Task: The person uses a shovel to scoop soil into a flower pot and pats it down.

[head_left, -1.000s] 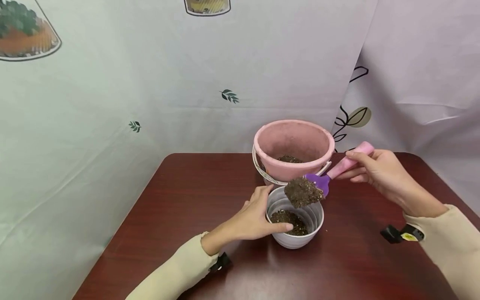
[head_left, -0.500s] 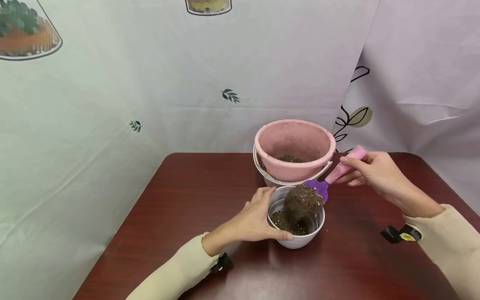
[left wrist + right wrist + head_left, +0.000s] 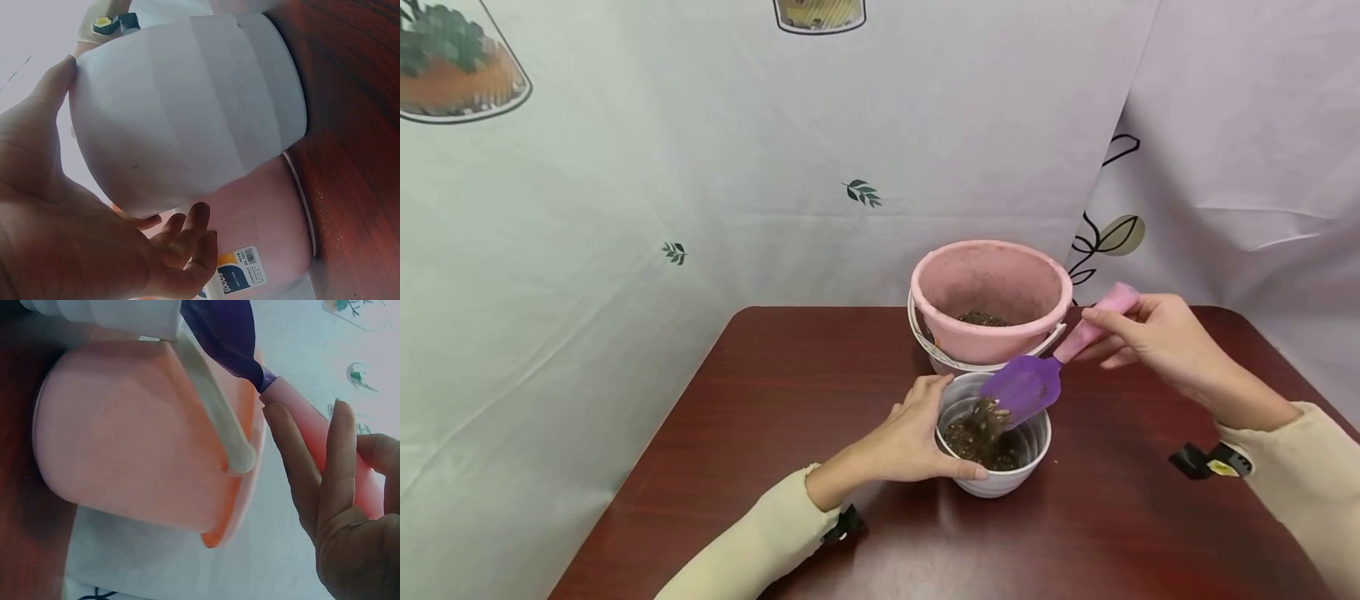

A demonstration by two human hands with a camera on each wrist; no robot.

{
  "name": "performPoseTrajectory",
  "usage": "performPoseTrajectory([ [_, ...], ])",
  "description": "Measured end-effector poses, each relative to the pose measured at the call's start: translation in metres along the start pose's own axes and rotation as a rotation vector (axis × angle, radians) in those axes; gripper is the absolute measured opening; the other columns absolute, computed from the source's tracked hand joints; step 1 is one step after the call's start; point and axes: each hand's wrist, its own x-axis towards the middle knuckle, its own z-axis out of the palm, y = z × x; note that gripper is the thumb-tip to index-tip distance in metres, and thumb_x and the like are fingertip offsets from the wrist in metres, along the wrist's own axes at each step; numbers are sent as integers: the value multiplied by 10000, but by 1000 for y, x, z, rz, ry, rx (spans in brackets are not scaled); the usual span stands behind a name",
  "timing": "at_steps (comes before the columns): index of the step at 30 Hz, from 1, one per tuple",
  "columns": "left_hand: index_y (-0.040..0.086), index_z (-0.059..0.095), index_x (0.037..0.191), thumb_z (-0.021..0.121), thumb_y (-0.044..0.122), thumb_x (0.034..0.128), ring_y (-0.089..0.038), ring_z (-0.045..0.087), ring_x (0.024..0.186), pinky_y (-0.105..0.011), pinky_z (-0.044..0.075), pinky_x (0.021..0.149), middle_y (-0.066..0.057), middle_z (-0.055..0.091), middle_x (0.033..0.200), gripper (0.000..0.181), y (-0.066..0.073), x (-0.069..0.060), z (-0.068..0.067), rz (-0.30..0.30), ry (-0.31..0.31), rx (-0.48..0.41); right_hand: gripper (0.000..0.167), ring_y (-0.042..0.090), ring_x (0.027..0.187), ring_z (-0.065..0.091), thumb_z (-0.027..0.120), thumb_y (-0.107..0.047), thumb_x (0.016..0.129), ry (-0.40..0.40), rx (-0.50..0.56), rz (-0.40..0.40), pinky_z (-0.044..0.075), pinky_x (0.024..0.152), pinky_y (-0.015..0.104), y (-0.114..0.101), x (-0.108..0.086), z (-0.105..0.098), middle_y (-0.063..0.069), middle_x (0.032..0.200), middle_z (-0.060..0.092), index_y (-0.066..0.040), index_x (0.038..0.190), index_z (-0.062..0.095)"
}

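The left hand (image 3: 904,435) grips the rim of a white ribbed pot (image 3: 992,485), thumb at the near side and fingers at the far left. In the left wrist view the thumb touches the rim of the pot (image 3: 175,112). Between thumb and fingers, the right hand (image 3: 1172,346) holds the pink handle of a purple-bladed trowel (image 3: 1022,387), tilted over the pot. Soil slides off the blade tip onto the soil (image 3: 973,446) inside. The right wrist view shows the fingers of the right hand (image 3: 350,500) along the handle (image 3: 300,419).
A pink bucket (image 3: 988,340) with a white handle and some soil (image 3: 983,318) in it stands right behind the pot. The dark red table (image 3: 805,375) has patterned sheets (image 3: 775,167) hanging behind it and at both sides.
The trowel blade has tipped down over the pot, and the heap of soil on it has dropped off, baring the purple surface. The left hand stays on the pot.
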Motion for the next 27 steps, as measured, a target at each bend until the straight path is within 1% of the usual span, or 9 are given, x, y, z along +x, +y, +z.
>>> performPoseTrajectory([
  [4, 110, 257, 1549, 832, 619, 665, -236, 371, 1346, -432, 365, 956, -92, 317, 1508, 1171, 0, -1, 0, 1, -1, -5, 233, 246, 807, 740, 603, -183, 1004, -9, -87, -76, 576, 578, 394, -9, -2, 1, 103, 873, 759, 31, 1000, 694],
  [8, 115, 247, 1556, 830, 621, 666, -235, 365, 1349, -438, 356, 969, -93, 309, 1515, 1178, 1, -1, -1, -8, -10, -7, 138, 152, 781, 720, 599, -107, 998, -15, -230, -228, 561, 528, 392, -16, -7, 4, 30, 905, 757, 3, 1027, 678],
  [10, 120, 242, 1558, 830, 622, 665, -233, 360, 1352, -439, 354, 974, -92, 306, 1519, 1181, 2, -1, -2, -12, -13, -8, 97, 129, 786, 699, 590, -27, 985, -48, -277, -321, 555, 513, 369, -19, -9, 5, 27, 917, 752, -15, 1038, 670],
  [11, 121, 241, 1559, 829, 625, 665, -232, 358, 1353, -437, 354, 975, -92, 304, 1521, 1183, 2, -1, -1, -14, -14, -7, 119, 121, 794, 688, 586, 8, 976, -67, -294, -363, 553, 512, 354, -19, -10, 6, 28, 923, 749, -28, 1042, 678],
  [13, 121, 240, 1559, 827, 629, 664, -231, 358, 1351, -433, 355, 973, -90, 304, 1520, 1184, 1, -1, -1, -16, -15, -8, 180, 120, 848, 677, 573, 40, 972, -107, -314, -417, 552, 527, 338, -20, -10, 7, 22, 935, 746, -67, 1040, 701],
  [16, 114, 240, 1558, 824, 633, 667, -235, 360, 1350, -433, 358, 969, -92, 306, 1518, 1185, 1, -1, 0, -13, -13, -7, 255, 140, 950, 660, 549, 85, 964, -150, -320, -481, 547, 547, 323, -21, -10, 8, 44, 954, 747, -92, 1023, 724],
  [21, 113, 244, 1556, 825, 630, 666, -239, 363, 1346, -439, 358, 966, -90, 311, 1514, 1182, 0, -1, 0, -13, -13, -3, 311, 172, 1021, 635, 533, 185, 917, -155, -263, -559, 535, 547, 303, -17, -9, 8, 114, 965, 735, -31, 1016, 734],
  [24, 118, 245, 1555, 827, 635, 659, -236, 366, 1342, -437, 359, 961, -85, 314, 1509, 1187, 0, -1, 0, -17, -12, 3, 321, 177, 1032, 629, 528, 209, 902, -157, -239, -576, 533, 548, 296, -14, -8, 8, 131, 974, 729, -11, 1022, 729],
  [27, 122, 242, 1559, 833, 630, 657, -242, 374, 1332, -434, 356, 950, -84, 317, 1503, 1192, 0, -1, -1, -12, -16, 7, 312, 177, 997, 645, 518, 207, 909, -178, -213, -574, 528, 533, 300, -11, -6, 8, 141, 972, 729, -1, 1026, 719],
])
